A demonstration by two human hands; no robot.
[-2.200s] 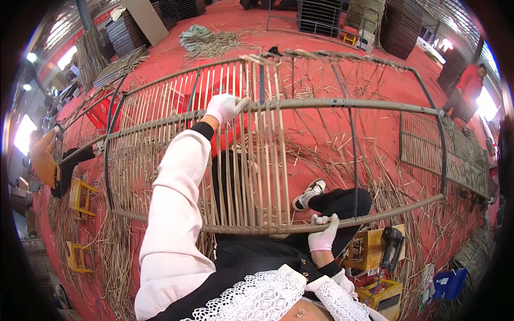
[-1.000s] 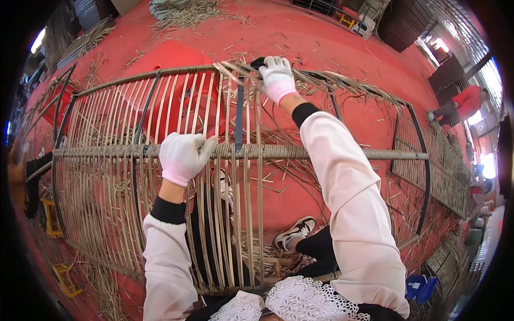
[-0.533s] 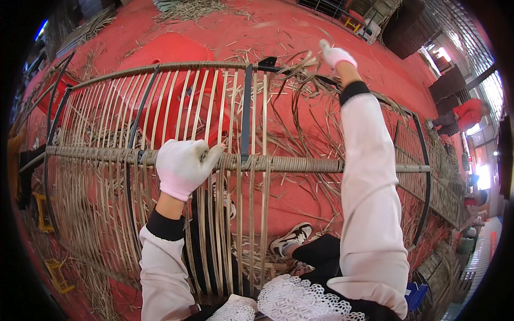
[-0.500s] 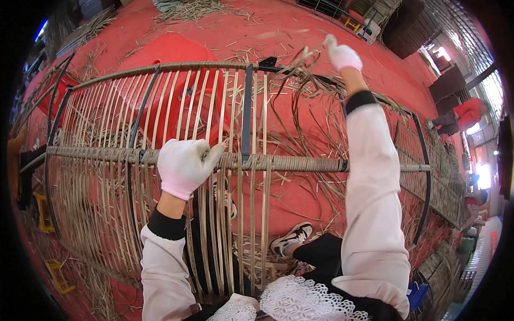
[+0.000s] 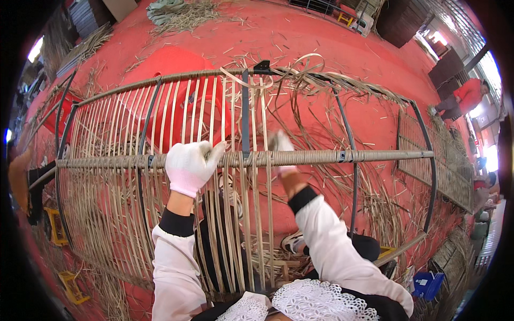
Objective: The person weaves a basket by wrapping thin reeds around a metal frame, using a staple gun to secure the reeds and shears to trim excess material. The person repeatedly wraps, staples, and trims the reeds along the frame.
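Observation:
My left hand [image 5: 190, 167], in a white and pink glove, is closed over the wrapped middle bar [image 5: 310, 157] of a dark metal frame. Its thumb points right along the bar, beside the woven strips. My right hand [image 5: 285, 151], also gloved, is smeared by motion at the bar, right of the last strips; its fingers cannot be made out. Pale wicker strips [image 5: 183, 109] run side by side from the far wrapped rail [image 5: 182, 76] over the bar and down toward me. A loose strip curls [image 5: 309, 58] above the far rail.
A red plastic chair [image 5: 166, 64] lies beyond the frame. Loose strips [image 5: 369, 214] litter the red floor. A person in red [image 5: 468, 95] is at the far right. Yellow stools [image 5: 72, 286] stand at lower left, and a blue container [image 5: 427, 285] lies at lower right.
My right hand has come down from beyond the far rail to the middle bar. My left hand stays closed at the bar. A loose strip now loops above the far rail.

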